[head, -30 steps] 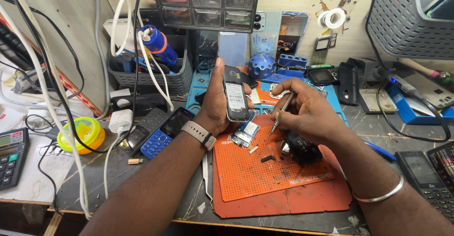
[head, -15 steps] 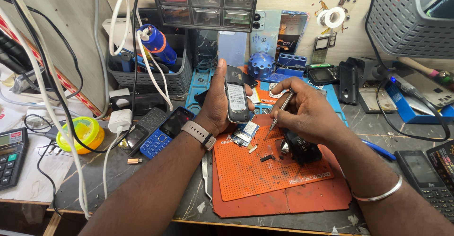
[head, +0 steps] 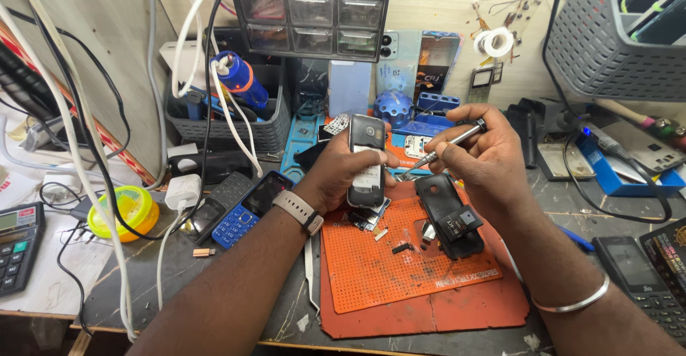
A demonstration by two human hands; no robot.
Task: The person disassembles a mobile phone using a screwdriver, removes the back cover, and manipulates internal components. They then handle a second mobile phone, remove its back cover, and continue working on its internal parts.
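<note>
L hand [head: 336, 177] grips a phone [head: 366, 162] upright over the mat [head: 400, 270], at 12 o'clock of it. R hand [head: 486, 159] pinches a tool [head: 446, 145] (tip toward phone, contact unclear). Black cover [head: 446, 217] lies on mat w/ small parts, bench [head: 143, 284] around.

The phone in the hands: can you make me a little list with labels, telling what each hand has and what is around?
Left hand: holds a small black phone upright, above the mat.
Right hand: holds a thin metal tool, its tip pointing towards the phone.
Under the hands: orange mat with holes, carrying a black phone shell and tiny loose parts.
Left side: blue keypad phone, yellow tape roll, calculator.
Right side: another keypad phone.
Behind: small drawer cabinet, grey basket.
</note>
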